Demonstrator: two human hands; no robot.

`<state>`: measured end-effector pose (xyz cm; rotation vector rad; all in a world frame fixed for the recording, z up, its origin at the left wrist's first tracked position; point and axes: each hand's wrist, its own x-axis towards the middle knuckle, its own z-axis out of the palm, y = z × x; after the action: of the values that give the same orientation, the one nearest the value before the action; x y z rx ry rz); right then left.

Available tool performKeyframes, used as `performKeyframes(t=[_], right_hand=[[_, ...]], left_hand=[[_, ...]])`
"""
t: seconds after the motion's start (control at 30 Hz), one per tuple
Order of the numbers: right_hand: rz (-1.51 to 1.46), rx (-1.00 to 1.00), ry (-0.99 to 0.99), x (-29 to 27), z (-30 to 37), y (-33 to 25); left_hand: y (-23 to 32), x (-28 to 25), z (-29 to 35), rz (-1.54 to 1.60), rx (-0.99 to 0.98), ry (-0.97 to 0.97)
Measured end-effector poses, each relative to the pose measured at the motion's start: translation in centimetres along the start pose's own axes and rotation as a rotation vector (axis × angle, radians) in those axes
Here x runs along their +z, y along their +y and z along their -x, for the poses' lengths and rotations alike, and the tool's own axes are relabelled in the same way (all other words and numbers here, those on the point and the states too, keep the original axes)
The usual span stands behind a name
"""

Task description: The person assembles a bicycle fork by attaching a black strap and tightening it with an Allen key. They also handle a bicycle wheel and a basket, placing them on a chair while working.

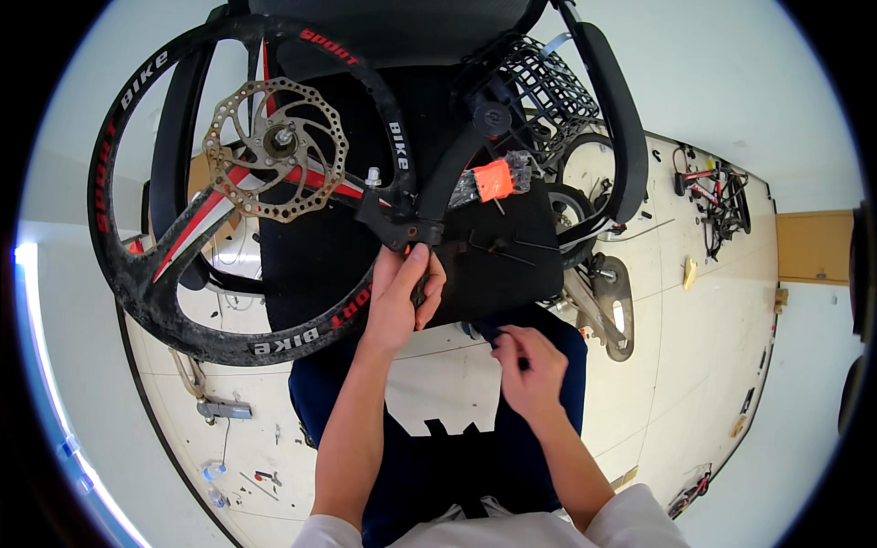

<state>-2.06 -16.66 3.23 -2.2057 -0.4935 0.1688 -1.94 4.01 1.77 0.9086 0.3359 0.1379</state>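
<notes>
My left hand (402, 288) is closed around the lower end of a black bracket (399, 230), which has a silver bolt standing up at its left. A thick curved black arm (452, 169) rises from behind this bracket. Beside it lies a large black bicycle wheel (169, 301) with red and white spokes. A perforated metal brake disc (227, 187) sits at the wheel's hub. My right hand (533, 370) is lower and to the right, its fingers curled around a small dark thing that they mostly hide. Several thin hex keys (510, 254) lie near my left hand on the black chair seat (530, 283).
The chair's armrest (617, 119) curves up at the right. By the backrest is a black wire basket (553, 96), with an orange packet (493, 180) in clear plastic near it. Bicycle parts (603, 315) and a red-black bicycle (717, 196) are on the tiled floor.
</notes>
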Motion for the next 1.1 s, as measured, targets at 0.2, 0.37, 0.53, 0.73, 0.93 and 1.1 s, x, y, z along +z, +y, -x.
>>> performKeyframes(t=[0.2, 0.37, 0.53, 0.73, 0.93, 1.1], right_hand=[[-0.473, 0.206, 0.122, -5.5, -0.3, -1.6], [-0.999, 0.339, 0.079, -8.4, -0.2, -3.8], [-1.337, 0.311, 0.011, -11.7, 2.1, -7.0], [-1.386, 0.115, -0.126, -14.1, 7.0, -11.2], [-1.323, 0.091, -0.269, -15.3, 9.4, -12.1], [-1.284, 0.062, -0.196, -15.3, 9.1, -13.1]], left_hand=[[0.0, 0.5, 1.7, -0.041, 0.013, 0.041], [3.4, 2.6, 7.3, -0.236, 0.017, 0.178], [6.3, 6.0, 13.5, -0.403, 0.102, 0.158], [6.9, 9.4, 23.2, -0.272, -0.029, 0.055], [5.7, 12.0, 27.6, -0.199, -0.080, -0.033], [8.0, 14.0, 28.9, -0.175, -0.068, -0.074]])
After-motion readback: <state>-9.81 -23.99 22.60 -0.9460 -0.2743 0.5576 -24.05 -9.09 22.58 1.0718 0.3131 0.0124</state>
